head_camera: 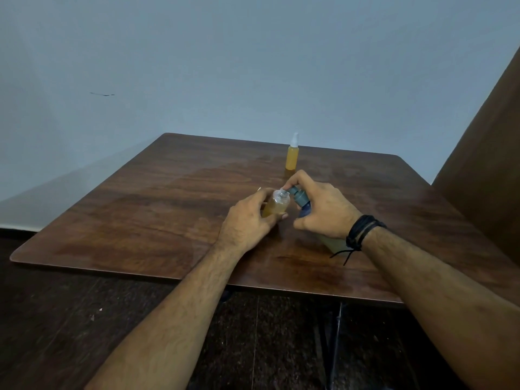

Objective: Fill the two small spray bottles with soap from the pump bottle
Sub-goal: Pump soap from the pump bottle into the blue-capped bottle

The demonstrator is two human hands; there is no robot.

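My left hand (247,220) grips a small clear bottle (277,205) with its cap off, holding amber soap in its lower part. My right hand (323,211) is wrapped round the pump bottle (302,204), whose grey-blue pump head sits right beside the small bottle's open neck, with a fingertip on top of the pump. Most of the pump bottle's body is hidden under my right hand and wrist. A second small spray bottle (292,153), full of amber soap and wearing a white cap, stands upright near the table's far edge.
The dark wooden table (140,215) stands against a pale blue wall. A brown panel (484,170) rises at the right. A small pale object (259,189) peeks out just behind my left hand. Dark floor lies below the table's near edge.
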